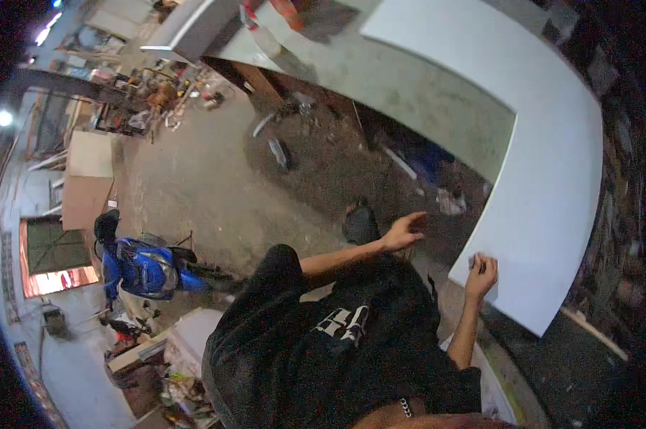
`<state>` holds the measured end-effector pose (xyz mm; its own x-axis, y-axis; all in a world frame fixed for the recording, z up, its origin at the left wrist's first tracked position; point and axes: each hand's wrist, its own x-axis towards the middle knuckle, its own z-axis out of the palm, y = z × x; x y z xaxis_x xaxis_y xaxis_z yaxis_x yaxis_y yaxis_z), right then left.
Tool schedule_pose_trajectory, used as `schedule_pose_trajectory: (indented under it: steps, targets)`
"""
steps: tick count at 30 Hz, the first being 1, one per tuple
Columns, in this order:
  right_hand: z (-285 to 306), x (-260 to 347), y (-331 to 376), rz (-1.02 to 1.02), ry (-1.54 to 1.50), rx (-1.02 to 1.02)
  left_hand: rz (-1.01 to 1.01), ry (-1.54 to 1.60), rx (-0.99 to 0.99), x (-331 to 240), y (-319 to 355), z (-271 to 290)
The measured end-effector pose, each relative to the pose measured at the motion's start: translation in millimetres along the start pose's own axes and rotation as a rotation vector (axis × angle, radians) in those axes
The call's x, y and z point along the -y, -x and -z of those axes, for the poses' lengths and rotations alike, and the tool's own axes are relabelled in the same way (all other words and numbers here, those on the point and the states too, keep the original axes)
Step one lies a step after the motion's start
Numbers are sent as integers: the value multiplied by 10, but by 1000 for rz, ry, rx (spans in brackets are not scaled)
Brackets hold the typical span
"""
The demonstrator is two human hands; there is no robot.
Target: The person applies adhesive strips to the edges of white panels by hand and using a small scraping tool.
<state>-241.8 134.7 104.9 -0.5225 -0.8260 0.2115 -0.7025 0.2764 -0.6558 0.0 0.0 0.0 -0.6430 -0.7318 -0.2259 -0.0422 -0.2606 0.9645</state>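
A flat, white, L-shaped panel [545,179] lies on a greyish-green worktop [437,107], its near end jutting past the edge. Over that end, the person's right hand [482,275] curls its fingers, pinching a small dark piece [472,262] too blurred to identify. The left hand [404,233] hangs loosely spread, apart from the panel, above the dull brown floor [194,171]. Farther left stands a blue-and-black motorbike [148,272].

Room leftward; white panel [545,150] rightward
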Motion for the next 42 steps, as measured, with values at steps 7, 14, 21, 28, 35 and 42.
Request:
schedule_pose_trajectory:
  steps: [7, 14, 21, 28, 35, 42]
  targets:
    - [-386, 825, 11, 73, -51, 18, -497, -188, -1201, -1970, -619, 2582]
    - [-1137, 1386, -176, -330, -379, -269, -384, -787, -1339, -3031, -1338, 5840]
    - [-913, 1758, -608, -393, 108, -487, -212, -859, -732, -2991, -2016, 6563]
    - [-568, 1264, 847, -660, 80, -1217, -20, -592, 538, -2926, -1916, 3348]
    - [-542, 948, 1354, -523, -281, -1451, 30, -549, 1121, -2375, -1499, 167]
    - [-273, 498, 2764, -1064, 32, -1342, 6, -835, 927, -1027, -1717, -338]
